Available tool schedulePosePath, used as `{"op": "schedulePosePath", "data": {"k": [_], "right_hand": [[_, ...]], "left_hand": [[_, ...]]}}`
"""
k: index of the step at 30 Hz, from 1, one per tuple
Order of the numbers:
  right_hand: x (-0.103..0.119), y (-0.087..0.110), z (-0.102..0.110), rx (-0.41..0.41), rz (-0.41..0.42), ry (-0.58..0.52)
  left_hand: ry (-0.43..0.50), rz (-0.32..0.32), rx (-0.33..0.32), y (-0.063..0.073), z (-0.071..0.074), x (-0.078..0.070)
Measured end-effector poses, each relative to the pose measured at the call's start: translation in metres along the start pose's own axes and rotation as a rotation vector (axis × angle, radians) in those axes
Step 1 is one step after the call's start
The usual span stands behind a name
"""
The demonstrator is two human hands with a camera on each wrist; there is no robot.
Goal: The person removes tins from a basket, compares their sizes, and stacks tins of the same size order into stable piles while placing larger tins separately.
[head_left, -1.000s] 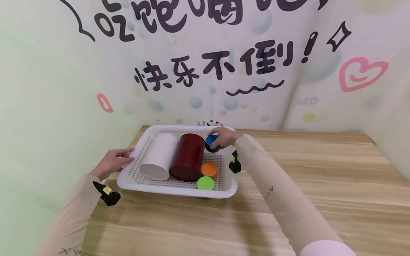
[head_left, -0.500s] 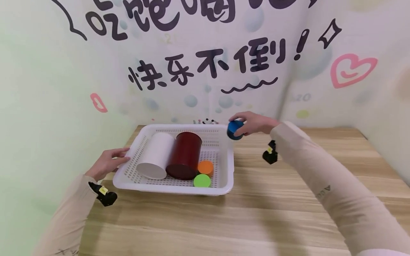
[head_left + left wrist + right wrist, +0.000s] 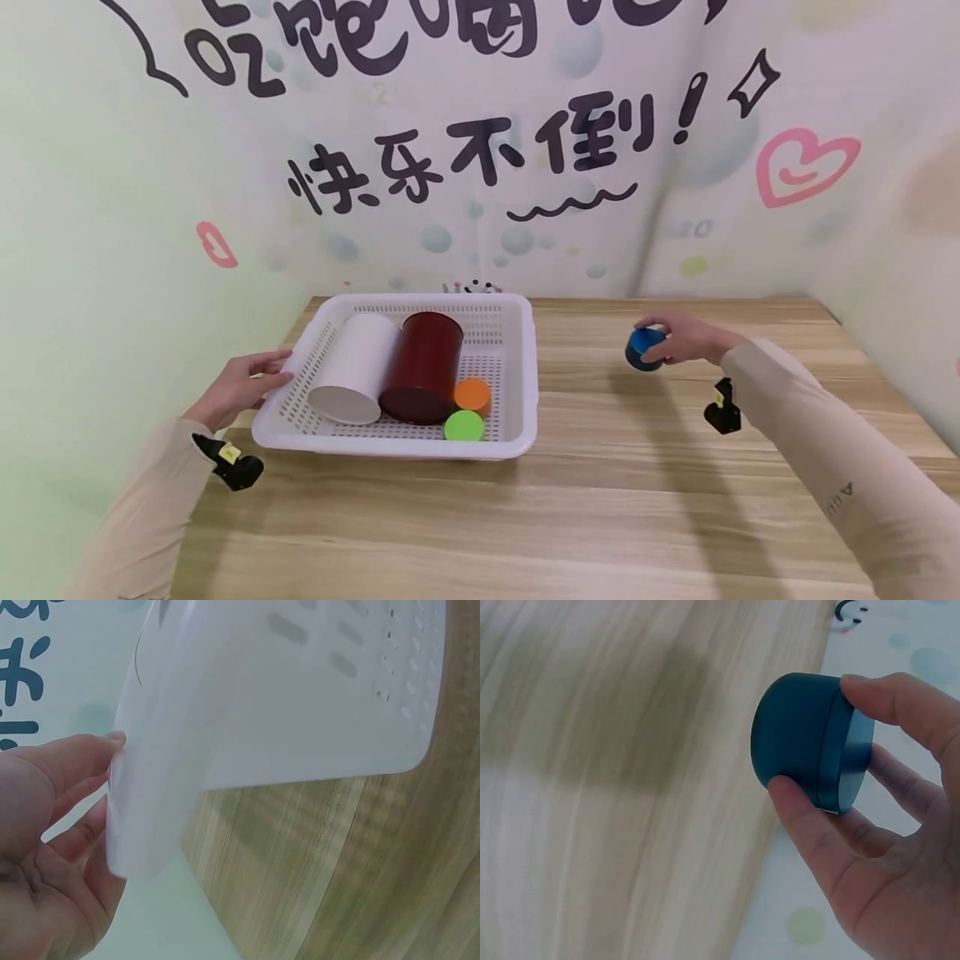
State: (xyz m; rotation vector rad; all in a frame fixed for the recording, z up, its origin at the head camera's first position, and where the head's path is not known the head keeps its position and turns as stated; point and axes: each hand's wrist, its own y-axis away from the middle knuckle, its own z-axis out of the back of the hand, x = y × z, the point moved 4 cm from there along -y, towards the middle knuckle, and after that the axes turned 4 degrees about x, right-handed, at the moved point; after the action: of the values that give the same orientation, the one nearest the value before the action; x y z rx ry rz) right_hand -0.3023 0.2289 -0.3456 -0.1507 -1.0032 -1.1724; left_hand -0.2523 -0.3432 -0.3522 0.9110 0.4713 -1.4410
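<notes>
My right hand point(image 3: 690, 337) pinches a small blue round tin with a lid point(image 3: 795, 735) between thumb and fingertips, right of the basket. In the right wrist view the tin is held on its side, and its shadow lies apart from it on the wood. My left hand point(image 3: 234, 388) grips the left rim of a white plastic basket point(image 3: 390, 451), thumb on top and fingers beneath. Inside lie a large white cylinder point(image 3: 357, 358) and a dark red canister point(image 3: 424, 358) side by side. Two small round tins, orange point(image 3: 472, 395) and green point(image 3: 464, 426), sit at the front right.
The basket stands on a wood-grain table point(image 3: 615, 500), toward its back left. A wall covering with black lettering point(image 3: 480, 150) rises behind the table, and a pale green wall point(image 3: 112, 333) closes off the left.
My right hand has lifted the blue tin out of the basket, carried it over the right rim and lowered it toward the table farther right. The left hand stays on the rim.
</notes>
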Motion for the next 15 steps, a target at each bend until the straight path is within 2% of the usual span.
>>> {"op": "schedulePosePath", "data": {"k": [6,15], "right_hand": [[-0.03,0.006,-0.004,-0.016,-0.023,-0.05],[-0.056,0.009,-0.01,-0.04,-0.03,-0.051]], "left_hand": [[0.006,-0.01,0.001,0.002,-0.001,0.0],[0.021,-0.016,-0.004,0.003,-0.001,-0.002]]}}
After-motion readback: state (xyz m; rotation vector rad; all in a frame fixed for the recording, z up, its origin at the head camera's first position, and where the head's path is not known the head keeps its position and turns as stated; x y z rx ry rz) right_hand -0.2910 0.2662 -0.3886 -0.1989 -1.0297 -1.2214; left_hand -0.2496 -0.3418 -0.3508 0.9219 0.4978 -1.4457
